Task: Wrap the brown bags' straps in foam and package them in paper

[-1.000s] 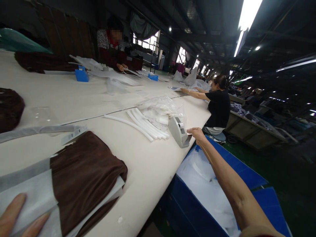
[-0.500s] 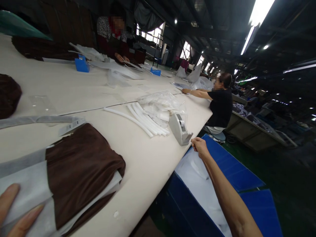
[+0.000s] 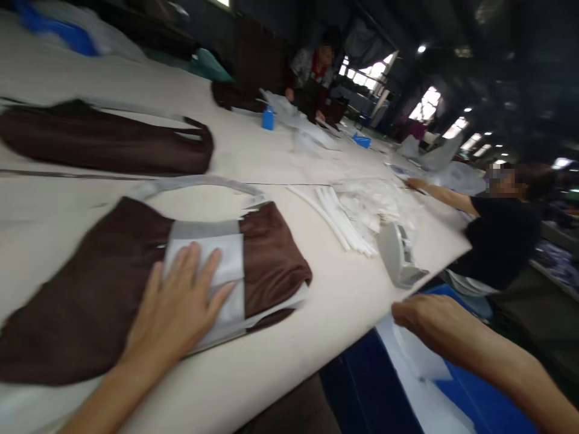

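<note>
My left hand (image 3: pixel 178 307) lies flat with fingers spread on a white paper-like band (image 3: pixel 228 247) that crosses a folded brown garment (image 3: pixel 90 283). The garment's brown fabric shows on both sides of the band. A grey-white strip (image 3: pixel 194 181) arcs above it on the table. My right hand (image 3: pixel 427 316) is closed in a pinch beyond the table's edge, just below a grey tape dispenser (image 3: pixel 400 256). Whatever its fingertips hold is too blurred to make out. White sheets (image 3: pixel 420 355) lie beneath that hand, in a blue bin (image 3: pixel 371 380).
White foam-like strips (image 3: pixel 346 226) and clear plastic bags (image 3: pixel 368 199) lie left of and behind the dispenser. Another brown garment (image 3: pixel 108 141) rests farther back. One person (image 3: pixel 312 72) works across the table (image 3: pixel 289 355), another (image 3: pixel 502 235) at its right side. Small blue boxes (image 3: pixel 268 117) stand near the far worker.
The view has swung left, so the whole garment and my left hand now show. My right hand, still pinched, has come slightly down and away from the dispenser's front end.
</note>
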`<state>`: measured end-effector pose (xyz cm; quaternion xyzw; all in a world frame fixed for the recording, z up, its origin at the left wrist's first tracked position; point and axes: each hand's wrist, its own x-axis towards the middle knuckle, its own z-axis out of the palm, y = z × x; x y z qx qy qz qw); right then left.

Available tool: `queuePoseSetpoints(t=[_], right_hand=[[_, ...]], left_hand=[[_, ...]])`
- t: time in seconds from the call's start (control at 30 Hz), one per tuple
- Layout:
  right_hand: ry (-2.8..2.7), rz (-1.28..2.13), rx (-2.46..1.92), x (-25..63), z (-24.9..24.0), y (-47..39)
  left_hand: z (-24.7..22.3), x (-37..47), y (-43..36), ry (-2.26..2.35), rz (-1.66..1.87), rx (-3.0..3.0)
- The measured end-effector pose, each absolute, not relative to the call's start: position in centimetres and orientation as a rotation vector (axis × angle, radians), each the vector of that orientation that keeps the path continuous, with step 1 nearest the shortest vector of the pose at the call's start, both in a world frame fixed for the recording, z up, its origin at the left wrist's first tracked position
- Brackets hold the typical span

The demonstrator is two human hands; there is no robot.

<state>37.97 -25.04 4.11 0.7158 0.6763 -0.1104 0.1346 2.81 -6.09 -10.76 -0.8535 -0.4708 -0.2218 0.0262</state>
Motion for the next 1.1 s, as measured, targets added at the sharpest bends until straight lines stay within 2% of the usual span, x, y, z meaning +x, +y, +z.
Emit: queuePoseSetpoints(t=[0.13,0.27,0.5,0.73,0.87,0.97,1.1], right_hand=[[2.484,-0.633,1.244,29.8,6.6,-19.5],[2.601,-0.831,0.894,24.0,6.2,-10.5],[2.359,-0.837,0.994,20.7,3.4,3.5],[2.295,-0.709,1.004,18.3,3.3,7.4],[2.260,-0.777,0.978,18.4,2.5,8.8],[2.287,-1.007,1.016,19.6,2.6,9.3],[2.284,-1.687,1.085,22.3,2.5,8.0]], left_hand=[[-10.9,2.8,-6.2,-1.456,-0.519,-2.537],[-11.4,2.7,-6.3,-1.479,-0.531,-2.526],[-11.6,2.7,-6.3,-1.491,-0.659,-2.512],[-11.4,2.7,-6.4,-1.485,-0.719,-2.481],[-11.6,2.6,-6.4,-1.480,-0.735,-2.484],[-11.7,2.6,-6.5,-1.502,-0.745,-2.502],[-12.1,2.8,-6.6,-1.559,-0.814,-2.503]])
